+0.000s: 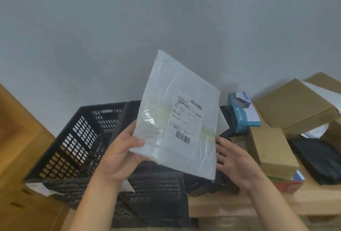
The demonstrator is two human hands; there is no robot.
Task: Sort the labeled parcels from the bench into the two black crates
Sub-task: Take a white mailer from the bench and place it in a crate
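We hold the white mailer (177, 118) up over the black crates (81, 144), left hand (121, 155) pinching its near-left corner. Right hand (238, 164) fingers spread loose beside its right edge, gripping nothing.

Both forearms bare — no sleeves, left hand (118, 158) and right hand (238, 166) ungloved.

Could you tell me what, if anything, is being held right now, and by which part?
The left hand grips the white mailer at its lower left edge. The right hand is open beside it.
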